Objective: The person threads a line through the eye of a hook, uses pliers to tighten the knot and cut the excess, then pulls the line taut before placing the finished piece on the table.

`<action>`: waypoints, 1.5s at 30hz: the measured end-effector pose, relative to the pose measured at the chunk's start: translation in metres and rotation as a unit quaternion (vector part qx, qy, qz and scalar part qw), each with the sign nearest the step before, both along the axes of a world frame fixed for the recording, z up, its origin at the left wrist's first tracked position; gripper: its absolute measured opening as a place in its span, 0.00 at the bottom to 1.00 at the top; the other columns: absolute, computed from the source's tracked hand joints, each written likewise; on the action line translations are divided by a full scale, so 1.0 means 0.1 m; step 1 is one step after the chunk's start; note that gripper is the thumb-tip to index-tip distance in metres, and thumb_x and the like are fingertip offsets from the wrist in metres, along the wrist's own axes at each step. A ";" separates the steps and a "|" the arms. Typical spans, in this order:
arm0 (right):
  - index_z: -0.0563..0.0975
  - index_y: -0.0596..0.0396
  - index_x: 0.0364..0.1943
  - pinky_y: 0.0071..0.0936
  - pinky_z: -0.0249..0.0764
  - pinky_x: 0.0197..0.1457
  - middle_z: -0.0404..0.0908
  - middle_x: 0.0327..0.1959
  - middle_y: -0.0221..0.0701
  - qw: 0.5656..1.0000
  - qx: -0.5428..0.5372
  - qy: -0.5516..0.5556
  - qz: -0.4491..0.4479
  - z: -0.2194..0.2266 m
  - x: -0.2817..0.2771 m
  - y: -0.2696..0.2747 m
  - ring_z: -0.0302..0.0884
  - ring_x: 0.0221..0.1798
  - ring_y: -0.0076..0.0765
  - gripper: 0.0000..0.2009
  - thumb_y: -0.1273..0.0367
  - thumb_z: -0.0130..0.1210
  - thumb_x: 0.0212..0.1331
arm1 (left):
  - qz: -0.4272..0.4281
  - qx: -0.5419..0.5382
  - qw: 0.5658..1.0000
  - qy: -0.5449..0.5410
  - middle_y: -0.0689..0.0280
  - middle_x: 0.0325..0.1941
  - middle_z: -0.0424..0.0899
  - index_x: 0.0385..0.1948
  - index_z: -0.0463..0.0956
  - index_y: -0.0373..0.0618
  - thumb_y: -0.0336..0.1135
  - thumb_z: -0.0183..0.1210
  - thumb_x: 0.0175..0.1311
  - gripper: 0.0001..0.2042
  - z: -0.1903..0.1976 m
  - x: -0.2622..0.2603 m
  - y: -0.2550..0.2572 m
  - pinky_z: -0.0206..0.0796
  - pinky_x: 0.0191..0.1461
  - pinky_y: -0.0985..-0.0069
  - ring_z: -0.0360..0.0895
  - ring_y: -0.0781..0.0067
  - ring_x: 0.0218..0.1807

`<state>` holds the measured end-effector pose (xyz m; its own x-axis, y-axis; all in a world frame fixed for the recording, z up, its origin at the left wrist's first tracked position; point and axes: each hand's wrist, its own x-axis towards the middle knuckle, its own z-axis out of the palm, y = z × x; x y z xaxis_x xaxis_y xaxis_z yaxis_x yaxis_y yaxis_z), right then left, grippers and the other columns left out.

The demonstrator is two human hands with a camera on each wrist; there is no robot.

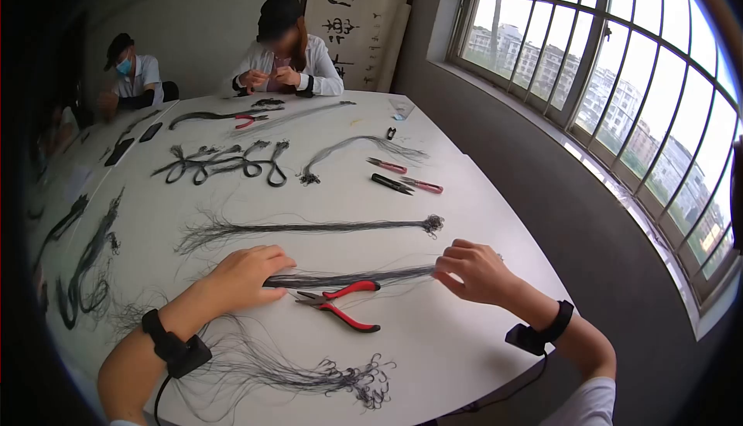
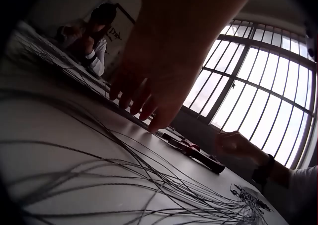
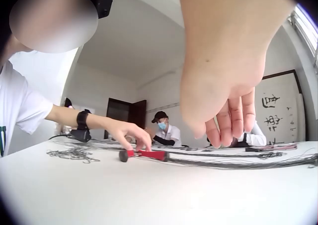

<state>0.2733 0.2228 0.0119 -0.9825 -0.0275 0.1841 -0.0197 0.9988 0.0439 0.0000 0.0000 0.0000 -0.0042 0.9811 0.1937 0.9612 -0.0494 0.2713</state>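
A long bundle of thin dark wires [image 1: 352,277] lies across the table between my hands. My left hand [image 1: 246,277] holds its left end, thumb on the near side and fingers on the far side. Above the right end is my right hand [image 1: 476,273], fingertips overlapping the strands in the head view. The right wrist view shows these fingers [image 3: 233,123] loosely bent and pointing down, with no wire pinched between them. Red-handled pliers [image 1: 340,306] with parted handles lie just in front of the bundle, close to the left hand.
Nearer me spreads a loose wire bunch with hooked ends [image 1: 364,379]; another bundle [image 1: 333,226] lies beyond. Snips [image 1: 422,184], looped wires [image 1: 224,164] and other pliers [image 1: 246,120] are farther back. Two people sit across the table. A barred window [image 1: 588,47] is at right.
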 end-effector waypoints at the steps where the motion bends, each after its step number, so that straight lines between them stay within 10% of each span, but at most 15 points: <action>1: 0.76 0.54 0.23 0.29 0.74 0.32 0.77 0.22 0.31 1.000 0.002 -0.001 -0.006 0.06 0.00 -0.04 0.75 0.32 0.34 0.12 0.63 0.56 0.57 | 0.002 -0.003 1.000 -0.004 0.62 0.41 0.76 0.40 0.76 0.44 0.36 0.62 0.46 0.17 -0.02 0.00 0.02 0.68 0.47 0.70 0.75 0.63 0.45; 5: 0.73 0.58 0.20 0.33 0.70 0.26 0.73 0.17 0.33 0.991 -0.067 0.042 0.112 -0.12 -0.30 -0.53 0.72 0.27 0.35 0.19 0.56 0.57 0.57 | 0.020 -0.037 0.999 -0.003 0.62 0.35 0.76 0.34 0.76 0.44 0.36 0.62 0.47 0.12 0.10 0.05 0.06 0.68 0.43 0.68 0.75 0.62 0.40; 11: 0.74 0.58 0.19 0.35 0.69 0.24 0.75 0.16 0.33 0.995 -0.066 -0.054 0.060 -0.29 -0.44 -0.73 0.75 0.24 0.38 0.18 0.58 0.56 0.56 | 0.011 -0.004 1.000 -0.003 0.63 0.31 0.76 0.29 0.74 0.44 0.34 0.60 0.48 0.08 0.03 0.08 0.09 0.67 0.39 0.68 0.75 0.61 0.37; 20: 0.72 0.54 0.17 0.28 0.62 0.17 0.67 0.12 0.28 0.974 -0.069 0.167 0.136 -0.09 -0.29 -0.61 0.66 0.17 0.30 0.11 0.67 0.59 0.52 | 0.027 0.039 0.999 -0.017 0.62 0.25 0.76 0.23 0.73 0.42 0.32 0.58 0.50 0.05 -0.07 0.08 0.08 0.67 0.36 0.67 0.75 0.61 0.32; 33: 0.73 0.55 0.19 0.28 0.68 0.21 0.69 0.15 0.28 0.993 -0.032 -0.015 0.117 -0.11 0.29 -0.47 0.69 0.20 0.31 0.10 0.67 0.57 0.53 | 0.027 0.044 0.999 0.010 0.62 0.33 0.75 0.35 0.73 0.44 0.44 0.61 0.53 0.15 -0.12 0.09 0.09 0.66 0.42 0.69 0.74 0.63 0.38; 45: 0.73 0.53 0.17 0.28 0.65 0.20 0.72 0.16 0.26 0.994 -0.006 0.060 0.095 -0.13 0.06 -0.25 0.68 0.20 0.31 0.11 0.65 0.61 0.49 | -0.001 0.104 0.994 0.017 0.62 0.39 0.74 0.35 0.74 0.41 0.32 0.62 0.48 0.12 -0.06 0.07 -0.05 0.67 0.45 0.69 0.73 0.62 0.41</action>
